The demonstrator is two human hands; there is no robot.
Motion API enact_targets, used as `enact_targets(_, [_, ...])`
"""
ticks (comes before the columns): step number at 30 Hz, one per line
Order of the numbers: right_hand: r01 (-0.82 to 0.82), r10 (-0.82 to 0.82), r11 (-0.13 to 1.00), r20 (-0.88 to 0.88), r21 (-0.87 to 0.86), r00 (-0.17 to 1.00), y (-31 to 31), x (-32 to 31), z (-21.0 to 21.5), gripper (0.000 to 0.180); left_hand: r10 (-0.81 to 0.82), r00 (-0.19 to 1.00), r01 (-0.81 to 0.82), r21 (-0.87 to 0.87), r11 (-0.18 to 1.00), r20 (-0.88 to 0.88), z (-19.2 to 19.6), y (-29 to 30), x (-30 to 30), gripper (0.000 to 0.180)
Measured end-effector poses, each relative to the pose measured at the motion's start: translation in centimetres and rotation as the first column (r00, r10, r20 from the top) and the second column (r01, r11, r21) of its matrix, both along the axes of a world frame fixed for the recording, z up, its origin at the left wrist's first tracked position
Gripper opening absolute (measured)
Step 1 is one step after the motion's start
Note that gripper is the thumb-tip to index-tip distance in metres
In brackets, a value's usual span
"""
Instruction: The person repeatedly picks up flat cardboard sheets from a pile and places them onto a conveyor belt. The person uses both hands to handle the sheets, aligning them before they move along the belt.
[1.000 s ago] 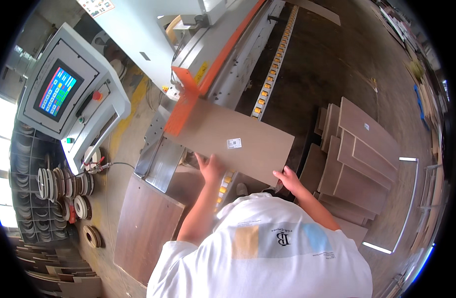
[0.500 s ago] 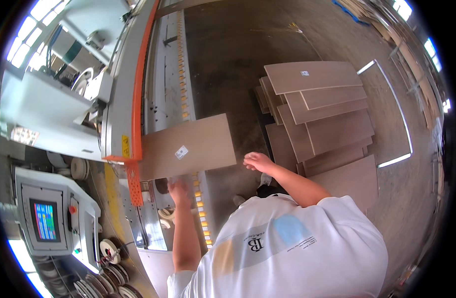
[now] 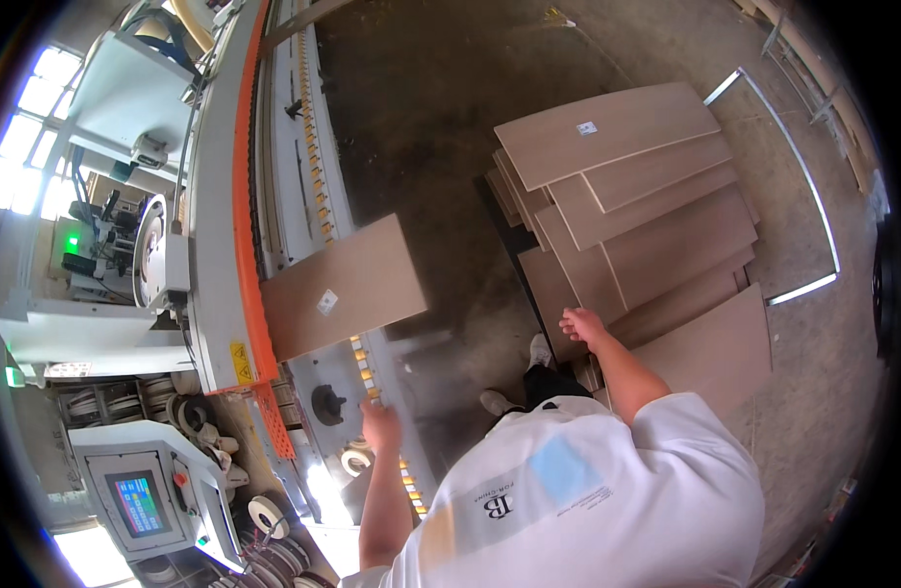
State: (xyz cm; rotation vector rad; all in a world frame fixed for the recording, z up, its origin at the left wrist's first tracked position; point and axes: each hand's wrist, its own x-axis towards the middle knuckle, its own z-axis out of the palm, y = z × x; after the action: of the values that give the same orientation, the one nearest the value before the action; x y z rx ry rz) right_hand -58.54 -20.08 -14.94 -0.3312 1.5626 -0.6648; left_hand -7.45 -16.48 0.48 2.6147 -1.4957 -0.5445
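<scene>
A flat brown board with a small white label lies across the machine's roller track, its left side under the orange-edged beam. Below the board's near edge, my left hand is over the row of yellow rollers, apart from the board. Its fingers are too unclear to read. To the right, my right hand is held in the air with its fingers curled in and nothing visible in them. It appears in front of the lower left part of a stack of similar brown boards, unevenly fanned out.
The long machine beam runs up the left side. A control panel with a lit screen stands at lower left, near several rolls of edging. A white metal frame stands right of the stack.
The board has slid farther along the machine, away from me. My left hand has come away from its near edge. My right hand has moved right, toward the stack, as the view turned.
</scene>
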Motion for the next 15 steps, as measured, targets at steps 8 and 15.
enact_targets(8, [0.112, -0.107, 0.989, 0.054, -0.1, 0.993, -14.5, -3.3, -4.6, 0.047, 0.093, 0.992, -0.096, 0.026, 0.995, 0.086, -0.9, -0.9, -1.6, 0.057])
enact_targets(15, [0.458, -0.415, 0.878, 0.254, -0.14, 0.874, -28.7, -6.7, -7.3, 0.07, 0.117, 0.974, -0.115, -0.022, 0.993, 0.192, -2.8, -0.7, -1.0, 0.054])
